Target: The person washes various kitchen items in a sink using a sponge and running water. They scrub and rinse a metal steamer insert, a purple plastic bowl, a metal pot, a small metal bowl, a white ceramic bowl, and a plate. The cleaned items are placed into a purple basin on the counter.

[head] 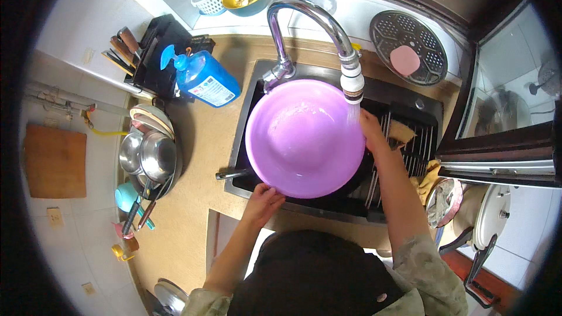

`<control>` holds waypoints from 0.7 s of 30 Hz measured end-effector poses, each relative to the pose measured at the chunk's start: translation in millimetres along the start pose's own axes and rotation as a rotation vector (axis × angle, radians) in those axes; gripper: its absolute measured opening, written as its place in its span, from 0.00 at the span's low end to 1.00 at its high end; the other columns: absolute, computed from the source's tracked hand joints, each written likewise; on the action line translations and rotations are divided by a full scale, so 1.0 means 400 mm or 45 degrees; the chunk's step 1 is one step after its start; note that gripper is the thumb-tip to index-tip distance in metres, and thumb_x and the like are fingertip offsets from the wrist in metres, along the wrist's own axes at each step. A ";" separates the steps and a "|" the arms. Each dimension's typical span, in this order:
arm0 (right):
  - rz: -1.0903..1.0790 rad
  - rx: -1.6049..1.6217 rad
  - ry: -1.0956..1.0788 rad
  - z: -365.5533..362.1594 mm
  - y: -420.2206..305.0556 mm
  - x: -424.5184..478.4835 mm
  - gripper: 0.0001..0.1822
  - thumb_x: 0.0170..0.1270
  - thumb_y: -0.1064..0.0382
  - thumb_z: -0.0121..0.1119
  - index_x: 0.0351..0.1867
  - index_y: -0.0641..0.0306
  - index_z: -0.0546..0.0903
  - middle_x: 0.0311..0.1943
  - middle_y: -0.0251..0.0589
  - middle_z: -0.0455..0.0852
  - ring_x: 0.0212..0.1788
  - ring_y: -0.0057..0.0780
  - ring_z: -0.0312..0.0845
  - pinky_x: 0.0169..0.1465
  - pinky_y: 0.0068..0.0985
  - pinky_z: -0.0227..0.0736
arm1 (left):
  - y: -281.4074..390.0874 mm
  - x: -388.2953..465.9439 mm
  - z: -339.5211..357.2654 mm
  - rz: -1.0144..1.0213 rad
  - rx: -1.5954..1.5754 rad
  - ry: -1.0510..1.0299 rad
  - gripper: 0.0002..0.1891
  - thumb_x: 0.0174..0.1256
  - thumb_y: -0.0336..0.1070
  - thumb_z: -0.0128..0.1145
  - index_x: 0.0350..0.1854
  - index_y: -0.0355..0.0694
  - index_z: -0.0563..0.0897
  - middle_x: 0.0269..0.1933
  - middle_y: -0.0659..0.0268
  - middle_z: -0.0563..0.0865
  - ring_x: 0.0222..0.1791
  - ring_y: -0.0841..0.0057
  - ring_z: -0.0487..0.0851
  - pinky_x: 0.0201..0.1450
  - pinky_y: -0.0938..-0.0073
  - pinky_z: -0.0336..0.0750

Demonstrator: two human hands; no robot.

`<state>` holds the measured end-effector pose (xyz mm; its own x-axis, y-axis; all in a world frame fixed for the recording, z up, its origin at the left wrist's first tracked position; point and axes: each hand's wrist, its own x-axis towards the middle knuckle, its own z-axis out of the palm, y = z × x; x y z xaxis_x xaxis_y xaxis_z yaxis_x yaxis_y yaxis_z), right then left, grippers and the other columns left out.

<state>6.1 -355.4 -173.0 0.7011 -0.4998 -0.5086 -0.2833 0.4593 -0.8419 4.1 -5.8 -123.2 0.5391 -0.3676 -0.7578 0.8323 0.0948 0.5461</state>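
Observation:
A large purple plastic basin (305,140) sits over the dark sink (248,96). Water runs from the white nozzle of the chrome faucet (307,2) down at the basin's right inner side. My left hand (264,205) grips the basin's rim at the lower left. On the right rim, just beside the stream, my right hand (372,129) has hold of the basin, its fingers partly hidden behind the rim. A dark handle with a metal end (232,174) pokes out over the sink's left edge, under the basin.
A blue pump bottle (208,80) stands left of the faucet, near a black knife holder (153,59). Stacked metal pots (158,156) are at the left wall. A wire rack (415,158) spans the sink's right part. An open window frame (500,158) juts in at right.

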 end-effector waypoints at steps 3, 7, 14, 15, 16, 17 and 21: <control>0.033 0.042 0.083 -0.064 0.091 -0.062 0.17 0.61 0.54 0.51 0.40 0.66 0.79 0.34 0.38 0.81 0.34 0.23 0.75 0.38 0.23 0.71 | 0.036 -0.040 0.026 0.131 0.082 -0.044 0.07 0.63 0.32 0.48 0.41 0.42 0.67 0.37 0.62 0.78 0.39 0.71 0.79 0.48 0.67 0.74; 0.305 -0.105 -0.008 -0.106 0.208 -0.138 0.16 0.63 0.55 0.48 0.38 0.67 0.79 0.33 0.39 0.81 0.31 0.26 0.77 0.35 0.26 0.73 | 0.137 -0.119 0.131 0.292 0.131 -0.188 0.05 0.62 0.31 0.49 0.38 0.42 0.69 0.35 0.63 0.79 0.35 0.73 0.81 0.42 0.69 0.78; 0.752 -0.048 -0.520 -0.020 0.251 -0.232 0.16 0.59 0.56 0.51 0.35 0.70 0.79 0.31 0.39 0.81 0.31 0.25 0.75 0.34 0.26 0.71 | 0.184 -0.130 0.361 0.455 -0.024 -1.038 0.27 0.54 0.34 0.57 0.57 0.40 0.64 0.53 0.53 0.73 0.55 0.58 0.71 0.55 0.58 0.68; 0.767 -0.066 -0.566 -0.009 0.250 -0.235 0.16 0.59 0.56 0.51 0.35 0.70 0.79 0.31 0.39 0.81 0.31 0.25 0.75 0.34 0.26 0.71 | 0.167 -0.117 0.385 0.418 -0.036 -1.090 0.28 0.54 0.33 0.58 0.58 0.41 0.64 0.53 0.54 0.73 0.55 0.61 0.71 0.54 0.60 0.68; 0.775 -0.079 -0.603 -0.004 0.254 -0.236 0.16 0.59 0.56 0.51 0.35 0.70 0.79 0.31 0.39 0.81 0.31 0.25 0.75 0.34 0.26 0.70 | 0.154 -0.116 0.409 0.454 0.026 -1.076 0.27 0.55 0.30 0.57 0.58 0.42 0.63 0.53 0.54 0.73 0.55 0.62 0.71 0.54 0.62 0.69; 0.778 -0.085 -0.628 -0.009 0.251 -0.245 0.16 0.59 0.56 0.50 0.35 0.70 0.79 0.31 0.39 0.81 0.31 0.25 0.75 0.34 0.26 0.70 | 0.147 -0.125 0.443 0.457 0.126 -1.039 0.26 0.57 0.27 0.54 0.58 0.40 0.62 0.52 0.55 0.73 0.54 0.65 0.72 0.53 0.65 0.70; 0.723 -0.100 -0.635 -0.031 0.240 -0.261 0.16 0.59 0.56 0.50 0.35 0.69 0.79 0.31 0.39 0.80 0.31 0.25 0.75 0.34 0.26 0.70 | 0.128 -0.170 0.433 0.452 0.077 -1.011 0.21 0.60 0.26 0.49 0.56 0.38 0.63 0.50 0.59 0.73 0.53 0.70 0.72 0.50 0.70 0.71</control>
<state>-102.5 -268.2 -202.8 0.6408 0.1974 -0.7419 -0.7218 0.4839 -0.4947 -12.2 -136.3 18.2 0.4971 -0.8642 -0.0781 0.6117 0.2852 0.7379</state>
